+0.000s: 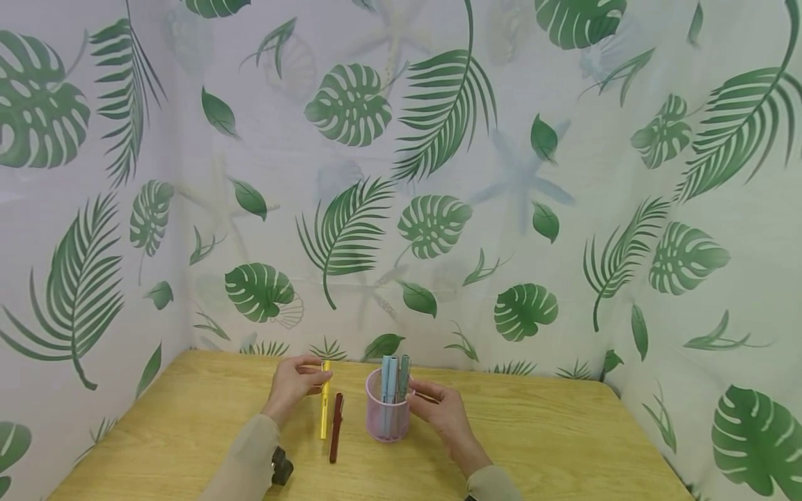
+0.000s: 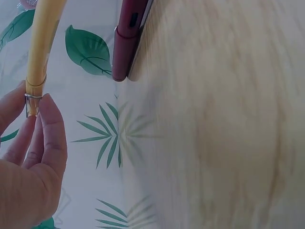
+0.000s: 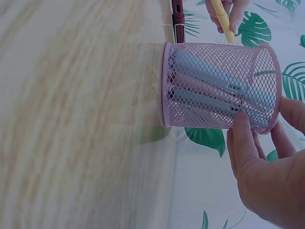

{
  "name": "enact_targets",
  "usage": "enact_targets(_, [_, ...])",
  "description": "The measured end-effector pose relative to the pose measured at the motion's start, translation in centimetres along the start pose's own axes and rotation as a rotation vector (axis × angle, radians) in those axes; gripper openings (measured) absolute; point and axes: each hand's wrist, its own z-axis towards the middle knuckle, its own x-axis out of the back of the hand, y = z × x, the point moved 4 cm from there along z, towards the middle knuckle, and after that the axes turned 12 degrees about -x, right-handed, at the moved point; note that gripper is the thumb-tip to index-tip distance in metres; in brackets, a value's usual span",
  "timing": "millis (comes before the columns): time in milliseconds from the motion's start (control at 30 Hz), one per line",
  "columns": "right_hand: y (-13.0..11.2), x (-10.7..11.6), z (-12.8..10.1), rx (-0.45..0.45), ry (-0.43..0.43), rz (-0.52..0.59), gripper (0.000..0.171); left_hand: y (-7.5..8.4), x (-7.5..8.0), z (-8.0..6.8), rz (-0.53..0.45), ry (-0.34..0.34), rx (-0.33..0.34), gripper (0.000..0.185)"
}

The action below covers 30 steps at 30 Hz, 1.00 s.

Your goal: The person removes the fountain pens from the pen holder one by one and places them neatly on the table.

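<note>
A yellow pen is pinched near its clip end by the fingertips of my left hand; whether its lower tip touches the table cannot be told. Just right of it, a dark red pen lies on the table. My right hand holds a pink mesh pen holder at its rim and right side. The holder stands upright on the table. Several pens, light blue and grey-green among them, lean inside it, and their lower parts show through the mesh.
The wood-grain table runs back to a white cloth backdrop printed with green leaves. Cloth also hangs at both sides. A black device sits on my left wrist.
</note>
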Motion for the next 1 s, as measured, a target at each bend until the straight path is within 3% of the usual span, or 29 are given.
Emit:
enact_targets(233, [0.1,0.0,-0.1,0.0,0.004,0.002,0.039,-0.5,0.1,-0.2,-0.013,-0.005,0.025,0.033])
enact_targets(567, [0.0,0.0,-0.1,-0.006,0.004,0.008,0.039,-1.8,-0.2,-0.1,0.068,-0.056,0.093,0.028])
enact_targets(1000, [0.0,0.0,-0.1,-0.014,0.016,-0.012,0.04,-1.9,-0.2,-0.3,0.101,-0.075,0.113,0.028])
